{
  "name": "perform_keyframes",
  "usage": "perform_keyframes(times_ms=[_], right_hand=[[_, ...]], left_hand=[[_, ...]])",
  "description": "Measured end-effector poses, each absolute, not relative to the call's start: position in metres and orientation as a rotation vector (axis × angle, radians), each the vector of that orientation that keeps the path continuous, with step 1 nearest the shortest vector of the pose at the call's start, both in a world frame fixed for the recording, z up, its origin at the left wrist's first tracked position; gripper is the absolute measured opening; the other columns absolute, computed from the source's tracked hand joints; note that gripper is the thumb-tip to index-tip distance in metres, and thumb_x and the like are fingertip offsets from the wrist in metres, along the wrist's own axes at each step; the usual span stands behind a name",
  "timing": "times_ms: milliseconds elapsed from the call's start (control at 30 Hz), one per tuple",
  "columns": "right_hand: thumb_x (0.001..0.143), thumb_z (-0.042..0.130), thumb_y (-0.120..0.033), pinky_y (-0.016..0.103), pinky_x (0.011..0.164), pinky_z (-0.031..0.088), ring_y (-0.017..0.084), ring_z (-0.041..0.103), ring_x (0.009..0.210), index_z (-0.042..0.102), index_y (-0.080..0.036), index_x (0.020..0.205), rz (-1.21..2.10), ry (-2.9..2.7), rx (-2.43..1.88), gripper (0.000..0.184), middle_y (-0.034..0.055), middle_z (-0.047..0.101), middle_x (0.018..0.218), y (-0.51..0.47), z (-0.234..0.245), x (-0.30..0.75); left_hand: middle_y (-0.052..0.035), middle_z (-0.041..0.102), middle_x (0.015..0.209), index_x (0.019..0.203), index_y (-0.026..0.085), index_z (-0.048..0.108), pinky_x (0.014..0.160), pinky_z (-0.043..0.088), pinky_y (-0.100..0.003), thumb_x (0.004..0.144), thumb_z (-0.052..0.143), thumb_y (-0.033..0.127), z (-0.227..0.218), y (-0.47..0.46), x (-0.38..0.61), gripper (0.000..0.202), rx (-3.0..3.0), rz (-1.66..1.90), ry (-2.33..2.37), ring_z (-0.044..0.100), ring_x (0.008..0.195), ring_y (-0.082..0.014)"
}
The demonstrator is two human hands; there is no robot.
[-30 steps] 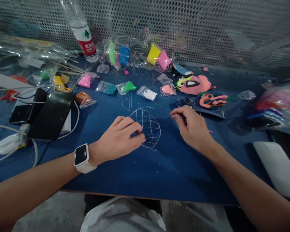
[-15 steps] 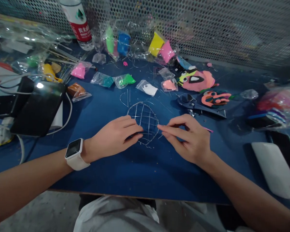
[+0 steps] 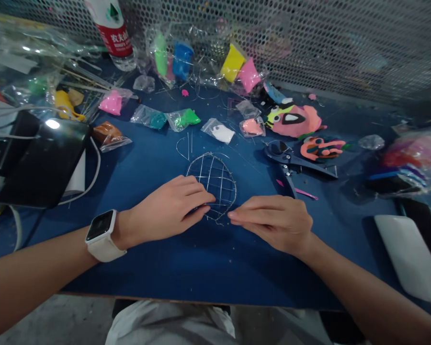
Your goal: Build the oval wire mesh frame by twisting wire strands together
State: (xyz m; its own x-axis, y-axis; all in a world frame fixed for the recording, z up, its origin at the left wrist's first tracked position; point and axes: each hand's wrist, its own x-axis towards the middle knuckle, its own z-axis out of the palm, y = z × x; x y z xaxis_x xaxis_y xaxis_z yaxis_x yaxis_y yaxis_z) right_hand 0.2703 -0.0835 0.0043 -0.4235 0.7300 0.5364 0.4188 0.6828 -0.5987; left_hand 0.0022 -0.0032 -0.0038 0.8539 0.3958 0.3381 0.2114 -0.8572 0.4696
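A rounded wire frame (image 3: 236,188) with crossing wires inside its twisted rim sits in the middle of the blue table. My left hand (image 3: 175,203), with a white watch on its wrist, pinches the frame's lower left part between thumb and fingers. Just off the lower right rim, my right hand (image 3: 276,221) is closed with its fingertips pressed together. Whatever lies between those fingertips is too small to make out. Loose thin wires (image 3: 189,146) lie just behind the frame. Dark-handled pliers (image 3: 305,166) rest beyond my right hand, beside a pink stick (image 3: 306,193).
Small bags of coloured clay, such as green (image 3: 189,118) and white (image 3: 221,132), line the back. Two clay faces (image 3: 296,120) lie back right. A water bottle (image 3: 117,40) stands against the mesh panel (image 3: 330,52). Phones (image 3: 45,163) and cables are left; a white power bank (image 3: 404,249) is right.
My right hand has moved down along the frame's right rim, and its fingers have closed together. My left hand keeps its hold on the frame. The view has shifted slightly.
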Motion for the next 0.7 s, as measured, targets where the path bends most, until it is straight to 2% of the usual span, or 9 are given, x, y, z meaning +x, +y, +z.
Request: perform_keyframes(times_ms=[133,333,533,700], right_hand=[[0.102,0.076,-0.014,0.02,0.073,0.07,0.012,0.083,0.078,0.081,-0.024,0.115,0.401,-2.115,-0.88,0.018,0.0001,0.087,0.097,-0.0827,0.0047,0.2711],[0.098,0.08,-0.01,0.019,0.076,0.069,0.011,0.083,0.081,0.082,-0.023,0.114,0.375,-2.113,-0.903,0.022,-0.0005,0.087,0.099,-0.0835,0.0038,0.2704],[0.097,0.08,-0.008,0.021,0.073,0.069,0.012,0.084,0.079,0.081,-0.023,0.117,0.311,-2.121,-0.883,0.025,0.0001,0.088,0.098,-0.0844,0.0069,0.2695],[0.099,0.078,-0.009,0.022,0.069,0.069,0.013,0.083,0.076,0.081,-0.028,0.119,0.237,-2.108,-0.961,0.027,-0.0015,0.087,0.096,-0.0854,0.0121,0.2686]], left_hand=[[-0.0056,0.079,0.11,0.122,0.015,0.071,0.1,0.055,-0.039,0.109,0.06,0.02,-0.0023,-0.0043,0.0017,0.017,2.585,0.562,0.455,0.071,0.103,-0.0213],[-0.0063,0.078,0.11,0.127,0.014,0.07,0.099,0.056,-0.039,0.101,0.064,0.013,0.0,-0.0006,-0.0017,0.026,2.545,0.494,0.391,0.07,0.104,-0.0223],[-0.0055,0.078,0.106,0.121,0.016,0.071,0.093,0.056,-0.036,0.102,0.059,0.009,-0.0022,0.0005,-0.0011,0.024,2.575,0.532,0.35,0.071,0.1,-0.0211],[-0.0066,0.078,0.112,0.13,0.015,0.066,0.091,0.055,-0.037,0.106,0.056,0.011,-0.0031,-0.0021,0.0006,0.026,2.657,0.516,0.346,0.069,0.1,-0.0213]])
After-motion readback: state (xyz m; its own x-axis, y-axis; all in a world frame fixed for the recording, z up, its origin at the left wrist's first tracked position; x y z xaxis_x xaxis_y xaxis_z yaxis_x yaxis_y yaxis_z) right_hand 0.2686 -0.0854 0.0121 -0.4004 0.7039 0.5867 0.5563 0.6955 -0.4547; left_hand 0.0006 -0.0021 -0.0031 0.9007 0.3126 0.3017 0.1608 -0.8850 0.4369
